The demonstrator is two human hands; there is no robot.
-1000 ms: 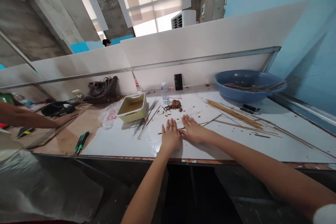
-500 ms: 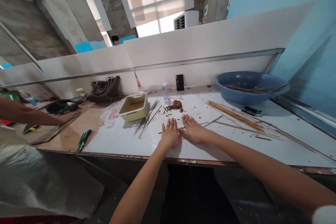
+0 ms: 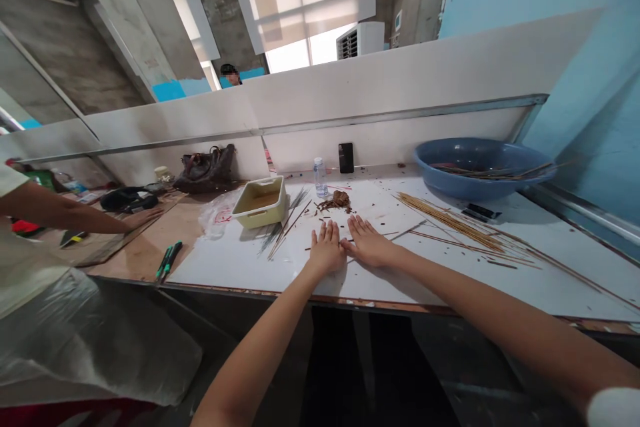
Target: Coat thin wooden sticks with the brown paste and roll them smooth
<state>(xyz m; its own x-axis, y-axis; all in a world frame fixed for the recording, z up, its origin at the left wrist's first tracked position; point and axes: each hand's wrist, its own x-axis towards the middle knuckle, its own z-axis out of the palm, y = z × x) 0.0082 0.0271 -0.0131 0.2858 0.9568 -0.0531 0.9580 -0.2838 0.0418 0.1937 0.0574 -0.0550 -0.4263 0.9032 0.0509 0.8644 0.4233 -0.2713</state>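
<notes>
Left hand [image 3: 327, 248] and right hand [image 3: 367, 245] lie flat, each grip released and empty, resting on the tabletop [image 3: 235, 260] near the wood sticks [image 3: 450, 230].

basin: your plastic basin [image 3: 484, 163], mid blue
tray: your plastic tray [image 3: 260, 219], pale yellow
skewers: your bamboo skewers [image 3: 450, 225], tan
tabletop: your tabletop [image 3: 280, 273], white, brown flecks
wall: your painted wall [image 3: 595, 113], sky blue, patchy

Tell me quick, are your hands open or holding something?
Left hand: open, flat, holding nothing.
Right hand: open, flat, holding nothing.
</notes>
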